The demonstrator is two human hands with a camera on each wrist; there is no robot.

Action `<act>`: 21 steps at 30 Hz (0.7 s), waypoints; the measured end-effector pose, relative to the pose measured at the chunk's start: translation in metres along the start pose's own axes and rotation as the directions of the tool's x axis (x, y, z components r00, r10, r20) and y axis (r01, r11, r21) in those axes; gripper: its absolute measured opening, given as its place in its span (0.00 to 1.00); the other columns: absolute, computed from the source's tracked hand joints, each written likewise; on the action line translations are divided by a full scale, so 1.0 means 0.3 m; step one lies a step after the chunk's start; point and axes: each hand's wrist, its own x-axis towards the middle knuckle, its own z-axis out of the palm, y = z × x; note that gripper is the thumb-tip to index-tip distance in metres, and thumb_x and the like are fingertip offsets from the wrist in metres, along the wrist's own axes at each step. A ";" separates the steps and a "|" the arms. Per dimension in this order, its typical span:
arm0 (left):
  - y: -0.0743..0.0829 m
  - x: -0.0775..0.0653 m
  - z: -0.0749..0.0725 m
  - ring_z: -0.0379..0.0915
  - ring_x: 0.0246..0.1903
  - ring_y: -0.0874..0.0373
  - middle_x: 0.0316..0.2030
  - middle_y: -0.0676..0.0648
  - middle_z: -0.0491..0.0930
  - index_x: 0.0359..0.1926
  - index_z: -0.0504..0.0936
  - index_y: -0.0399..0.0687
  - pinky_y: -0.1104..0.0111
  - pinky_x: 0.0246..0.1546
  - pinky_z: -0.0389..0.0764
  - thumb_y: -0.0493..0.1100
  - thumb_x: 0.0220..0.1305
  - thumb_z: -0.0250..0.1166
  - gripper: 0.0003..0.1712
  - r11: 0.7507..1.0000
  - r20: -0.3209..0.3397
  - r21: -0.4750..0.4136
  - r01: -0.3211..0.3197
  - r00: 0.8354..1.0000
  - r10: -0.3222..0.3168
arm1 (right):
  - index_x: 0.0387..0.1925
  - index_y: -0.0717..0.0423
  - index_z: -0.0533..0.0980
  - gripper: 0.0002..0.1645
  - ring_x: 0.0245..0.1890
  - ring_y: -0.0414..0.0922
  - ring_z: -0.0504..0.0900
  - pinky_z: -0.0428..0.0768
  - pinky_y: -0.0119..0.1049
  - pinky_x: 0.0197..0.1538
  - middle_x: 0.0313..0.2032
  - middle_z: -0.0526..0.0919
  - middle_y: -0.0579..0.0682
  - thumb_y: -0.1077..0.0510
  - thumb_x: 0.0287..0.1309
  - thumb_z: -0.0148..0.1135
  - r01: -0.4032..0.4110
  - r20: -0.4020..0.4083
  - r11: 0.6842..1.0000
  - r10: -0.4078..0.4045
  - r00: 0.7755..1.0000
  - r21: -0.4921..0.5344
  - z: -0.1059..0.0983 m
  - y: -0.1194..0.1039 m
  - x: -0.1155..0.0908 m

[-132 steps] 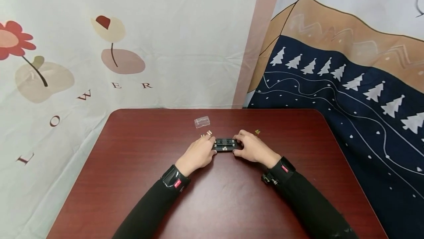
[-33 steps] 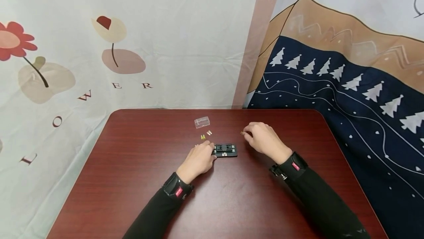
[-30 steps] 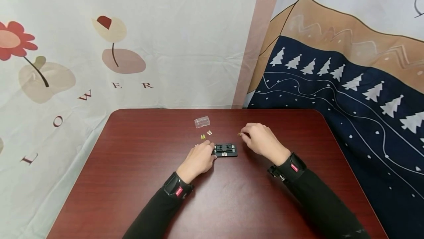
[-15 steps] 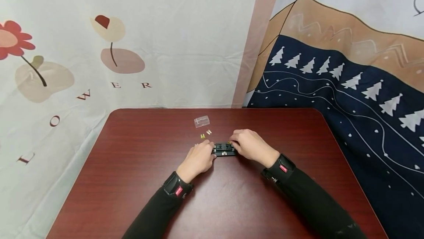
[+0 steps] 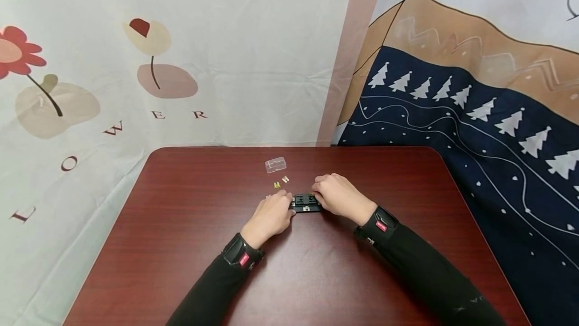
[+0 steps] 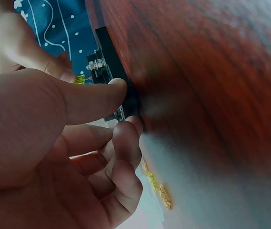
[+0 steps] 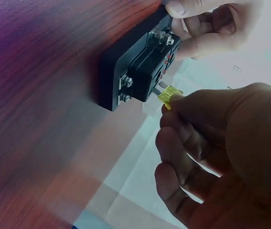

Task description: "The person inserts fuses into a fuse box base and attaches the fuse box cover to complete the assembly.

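A black fuse block (image 5: pixel 306 209) with metal screw terminals lies flat on the table, its left end gripped by my left hand (image 5: pixel 268 218). In the left wrist view, the thumb presses on the block's edge and the curled fingers meet its end. My right hand (image 5: pixel 344 199) is over the block's right end. Between its thumb and index finger it pinches a yellow blade fuse (image 7: pixel 170 95). The fuse's metal prongs point at the block's slotted top, their tips right at a slot in the right wrist view.
Behind my left hand lie a yellow blade fuse (image 5: pixel 277 185) and a paler one (image 5: pixel 285 179). A clear plastic cover (image 5: pixel 276 165) sits farther back, near the far edge of the reddish-brown table (image 5: pixel 203 180). Printed curtains hang behind it.
My right hand has let go of the block's right end, picked up the yellow blade fuse from the right side and brought it left to the block. My left hand stays on the block.
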 end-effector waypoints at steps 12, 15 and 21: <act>0.000 0.001 0.001 0.86 0.48 0.43 0.48 0.45 0.84 0.55 0.85 0.41 0.47 0.52 0.88 0.48 0.75 0.72 0.17 1.000 0.009 -0.009 0.003 1.000 -0.003 | 0.38 0.51 0.91 0.03 0.32 0.43 0.84 0.85 0.44 0.42 0.30 0.83 0.44 0.61 0.69 0.74 0.000 0.009 1.000 0.000 1.000 -0.007 0.012 0.005 -0.002; -0.003 0.003 0.003 0.87 0.48 0.43 0.48 0.45 0.84 0.55 0.85 0.41 0.47 0.51 0.89 0.48 0.75 0.72 0.17 1.000 0.004 -0.010 0.000 1.000 0.000 | 0.37 0.51 0.90 0.03 0.32 0.43 0.84 0.85 0.44 0.41 0.30 0.82 0.44 0.60 0.69 0.73 0.000 0.010 1.000 0.000 1.000 -0.003 0.020 0.006 0.000; -0.007 0.003 0.006 0.87 0.48 0.43 0.48 0.45 0.85 0.56 0.85 0.41 0.47 0.51 0.89 0.48 0.75 0.73 0.17 1.000 -0.004 -0.007 -0.003 1.000 0.003 | 0.41 0.52 0.91 0.03 0.33 0.43 0.85 0.87 0.44 0.42 0.33 0.85 0.45 0.60 0.69 0.74 -0.011 0.000 0.999 0.011 1.000 0.035 0.019 0.002 0.002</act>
